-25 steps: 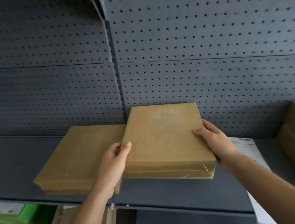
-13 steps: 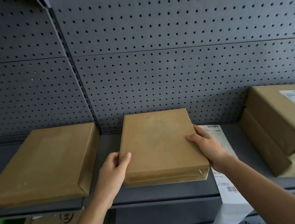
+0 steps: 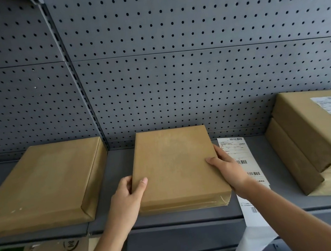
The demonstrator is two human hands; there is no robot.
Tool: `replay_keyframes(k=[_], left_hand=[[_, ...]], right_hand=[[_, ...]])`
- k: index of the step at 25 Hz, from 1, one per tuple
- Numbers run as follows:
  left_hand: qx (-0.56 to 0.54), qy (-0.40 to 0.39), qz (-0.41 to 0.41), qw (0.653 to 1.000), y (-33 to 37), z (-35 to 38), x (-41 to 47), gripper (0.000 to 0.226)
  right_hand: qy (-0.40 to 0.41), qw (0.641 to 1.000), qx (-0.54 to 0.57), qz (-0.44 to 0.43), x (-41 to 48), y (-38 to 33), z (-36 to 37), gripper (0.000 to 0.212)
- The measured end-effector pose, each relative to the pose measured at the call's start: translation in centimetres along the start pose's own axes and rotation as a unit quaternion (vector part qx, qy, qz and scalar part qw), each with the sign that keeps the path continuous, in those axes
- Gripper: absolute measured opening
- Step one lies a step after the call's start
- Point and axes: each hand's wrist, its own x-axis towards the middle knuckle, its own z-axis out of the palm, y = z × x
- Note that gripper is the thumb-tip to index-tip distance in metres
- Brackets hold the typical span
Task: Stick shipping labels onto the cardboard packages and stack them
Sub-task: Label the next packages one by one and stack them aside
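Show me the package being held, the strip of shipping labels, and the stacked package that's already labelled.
held package [image 3: 176,170]: head view, middle of its top face.
label strip [image 3: 239,149]: head view, upper printed part.
labelled package [image 3: 305,120]: head view, bare cardboard of its top face.

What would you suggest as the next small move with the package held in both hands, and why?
Probably free the right hand and take a label from the label strip beside it: the middle package seems to rest on the shelf, its top is bare, and the right-hand stack already shows a label. The left hand can steady it.
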Motion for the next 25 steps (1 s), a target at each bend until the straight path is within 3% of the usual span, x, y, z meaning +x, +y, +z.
replay_keyframes(k=[2,6,14,20,25], left_hand=[[0.072,0.015,0.039,0.997,0.3,0.0,0.1,0.051],[0.197,0.051,0.192,0.960,3.1,1.1,-0.1,0.055],[0.152,-0.108,0.326,0.927,10.4,9.9,-0.5,0.034],[0.088,-0.243,0.333,0.907,11.6,16.7,0.3,0.026],[0.074,-0.261,0.303,0.913,11.0,18.1,1.3,0.020]], right_hand=[[0.003,1.000,-0.018,-0.007,-0.1,-0.1,-0.1,0.035],[0.032,0.997,-0.070,-0.031,-0.6,-0.4,-1.4,0.040],[0.099,0.950,-0.289,-0.058,-2.9,0.6,-10.2,0.037],[0.011,0.896,-0.443,-0.031,-4.4,3.4,-13.7,0.068],[-0.060,0.851,-0.522,-0.022,-3.8,5.6,-14.0,0.102]])
